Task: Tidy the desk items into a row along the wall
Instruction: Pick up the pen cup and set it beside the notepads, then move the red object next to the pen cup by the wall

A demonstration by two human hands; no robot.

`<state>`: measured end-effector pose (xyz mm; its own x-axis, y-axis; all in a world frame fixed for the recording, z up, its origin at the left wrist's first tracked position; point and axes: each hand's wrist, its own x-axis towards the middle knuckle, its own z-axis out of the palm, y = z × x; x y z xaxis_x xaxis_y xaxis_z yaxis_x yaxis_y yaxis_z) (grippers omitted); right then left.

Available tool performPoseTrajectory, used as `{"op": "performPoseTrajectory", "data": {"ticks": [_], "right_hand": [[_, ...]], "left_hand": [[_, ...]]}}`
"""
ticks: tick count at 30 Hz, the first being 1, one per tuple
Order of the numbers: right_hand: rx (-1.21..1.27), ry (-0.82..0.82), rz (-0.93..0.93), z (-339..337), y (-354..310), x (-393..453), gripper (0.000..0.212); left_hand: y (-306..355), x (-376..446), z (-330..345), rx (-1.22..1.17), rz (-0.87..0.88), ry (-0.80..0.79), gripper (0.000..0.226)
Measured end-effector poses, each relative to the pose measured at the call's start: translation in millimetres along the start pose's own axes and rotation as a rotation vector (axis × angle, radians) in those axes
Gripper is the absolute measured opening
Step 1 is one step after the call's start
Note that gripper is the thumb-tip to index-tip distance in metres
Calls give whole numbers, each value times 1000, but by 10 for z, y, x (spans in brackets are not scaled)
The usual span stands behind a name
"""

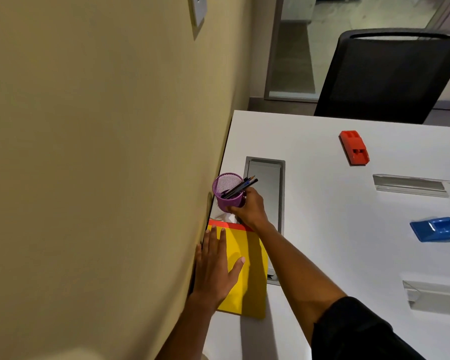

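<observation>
The right hand (248, 207), at centre frame, grips the purple mesh pen cup (228, 189) with fingers curled round its lower wall; the cup sits just beside the wall (102, 152), tilted slightly, and holds several dark pens and pencils (240, 187) leaning toward the right. The left hand (215, 266), lower centre, lies flat with fingers straight and thumb spread, pressing on the yellow notepad (247, 276); the notepad lies along the wall, its red top edge near the cup. Something white shows between cup and notepad; it cannot be identified. A grey cable tray (266, 178) is recessed in the white desk (322, 229) just right of the cup. Well apart, at right of frame: a red stapler (353, 147), a blue tape dispenser (437, 228), two clear holders (411, 185). A black chair (390, 74) stands at upper right.
</observation>
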<state>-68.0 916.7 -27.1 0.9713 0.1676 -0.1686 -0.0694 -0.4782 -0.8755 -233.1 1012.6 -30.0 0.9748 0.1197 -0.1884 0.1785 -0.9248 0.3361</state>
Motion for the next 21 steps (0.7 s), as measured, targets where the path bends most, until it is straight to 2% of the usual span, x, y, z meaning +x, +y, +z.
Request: {"op": "performPoseTrajectory", "data": {"ticks": [7,13,16,19,21], "right_hand": [[42,-11,25,60,21,61,70],[-53,17,104,-104,46,-101,110],[-154,21,75,-354,124,-352,104],[-352,33,0,-709,203,-673,98],[-491,36,-29,-954,257,-870,98]], "left_hand": [[7,-18,11,10,3,-1,102],[44,-31,-27,69,-29,-31,91],[134,-49,-54,48,-4,-33,95],[296,-85,-119,19,54,-4,105],[437,-119,-161,25,85,-10,102]]}}
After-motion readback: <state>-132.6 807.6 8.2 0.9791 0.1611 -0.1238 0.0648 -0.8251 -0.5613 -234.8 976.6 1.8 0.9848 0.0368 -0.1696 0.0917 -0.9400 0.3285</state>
